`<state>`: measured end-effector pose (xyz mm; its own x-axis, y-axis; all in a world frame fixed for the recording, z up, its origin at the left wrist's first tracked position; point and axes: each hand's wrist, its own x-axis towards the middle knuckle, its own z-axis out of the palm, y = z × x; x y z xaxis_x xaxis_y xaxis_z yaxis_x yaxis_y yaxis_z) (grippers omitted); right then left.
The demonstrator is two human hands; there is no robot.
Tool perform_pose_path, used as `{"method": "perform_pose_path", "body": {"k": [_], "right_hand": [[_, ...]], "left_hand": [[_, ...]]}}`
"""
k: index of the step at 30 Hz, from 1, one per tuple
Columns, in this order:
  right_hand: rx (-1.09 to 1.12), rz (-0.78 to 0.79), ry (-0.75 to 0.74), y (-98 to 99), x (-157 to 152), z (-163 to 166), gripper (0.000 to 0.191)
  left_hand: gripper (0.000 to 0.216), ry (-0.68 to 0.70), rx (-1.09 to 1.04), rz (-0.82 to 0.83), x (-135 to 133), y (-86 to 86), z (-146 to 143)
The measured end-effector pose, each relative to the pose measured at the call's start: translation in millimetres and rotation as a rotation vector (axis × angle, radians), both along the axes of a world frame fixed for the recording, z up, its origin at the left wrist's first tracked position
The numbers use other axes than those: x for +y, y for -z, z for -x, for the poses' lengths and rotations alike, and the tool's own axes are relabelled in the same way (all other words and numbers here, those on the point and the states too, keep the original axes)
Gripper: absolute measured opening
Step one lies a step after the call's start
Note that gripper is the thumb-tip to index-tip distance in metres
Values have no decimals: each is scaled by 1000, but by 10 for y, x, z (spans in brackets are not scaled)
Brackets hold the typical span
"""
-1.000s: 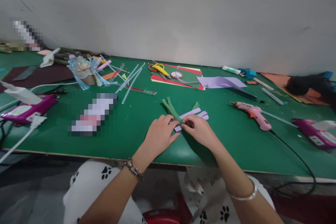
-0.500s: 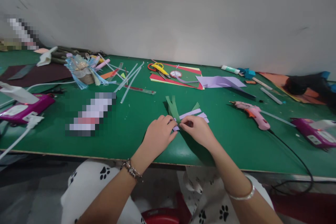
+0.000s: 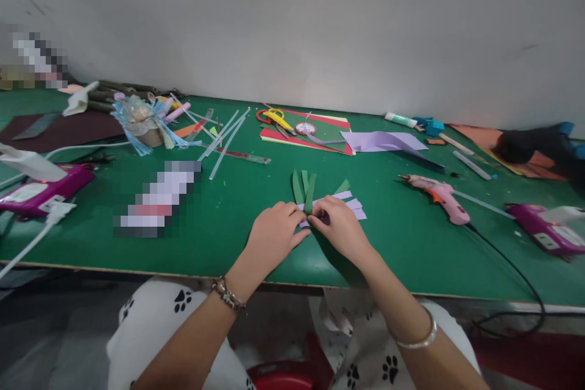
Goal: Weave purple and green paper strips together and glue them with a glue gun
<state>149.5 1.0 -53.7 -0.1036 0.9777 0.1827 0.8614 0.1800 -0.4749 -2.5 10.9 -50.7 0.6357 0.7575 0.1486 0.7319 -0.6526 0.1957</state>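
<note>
My left hand (image 3: 275, 228) and my right hand (image 3: 339, 225) meet low over the table, fingertips almost touching. Between them they pinch green paper strips (image 3: 309, 192), whose upper ends fan out away from me. Lilac paper strips (image 3: 355, 203) lie crosswise under my right hand, with short ends showing between the hands. Another green strip end pokes out beyond my right hand. Both hands have their fingers closed; the exact pinch point is partly hidden by the fingertips.
A pink glue gun (image 3: 439, 195) lies to the right, its cord trailing off the edge. Scissors (image 3: 276, 119) and a tape roll (image 3: 305, 128) rest on coloured paper sheets behind. Clear glue sticks (image 3: 228, 140) lie left of them. Purple power strips (image 3: 551, 234) sit at both sides.
The green strips have spread apart and now stand as separate ends above my fingers. My right hand has shifted slightly left, toward my left hand.
</note>
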Motion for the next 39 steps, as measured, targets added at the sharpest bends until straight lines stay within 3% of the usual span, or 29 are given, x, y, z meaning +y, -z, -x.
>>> {"method": "perform_pose_path", "body": {"k": [4, 9, 16, 21, 27, 31, 34, 36, 39], "right_hand": [[10, 61, -91, -52, -9, -70, 15], [-3, 92, -194, -99, -36, -237, 10], [-100, 28, -150, -93, -57, -292, 19], [-193, -32, 37, -146, -29, -487, 20], [-252, 2, 184, -24, 97, -556, 31], [-227, 14, 173, 25, 181, -539, 48], [-215, 122, 184, -21, 280, -608, 59], [-218, 184, 155, -76, 370, -680, 58], [-232, 196, 134, -152, 511, -760, 41]], "left_hand": [[20, -85, -29, 28, -10, 1, -55], [11, -79, -29, 20, -9, -3, -67], [19, -3, 17, -63, 6, 42, -49], [39, 36, 90, -91, -2, 7, -54], [22, 86, 80, -109, 9, 31, -45], [20, 102, 44, -117, 7, 53, -28], [19, 103, 3, -120, 6, 49, -21], [19, 102, -29, -110, 12, 48, -19], [19, 100, -66, -71, 22, 53, -19]]}}
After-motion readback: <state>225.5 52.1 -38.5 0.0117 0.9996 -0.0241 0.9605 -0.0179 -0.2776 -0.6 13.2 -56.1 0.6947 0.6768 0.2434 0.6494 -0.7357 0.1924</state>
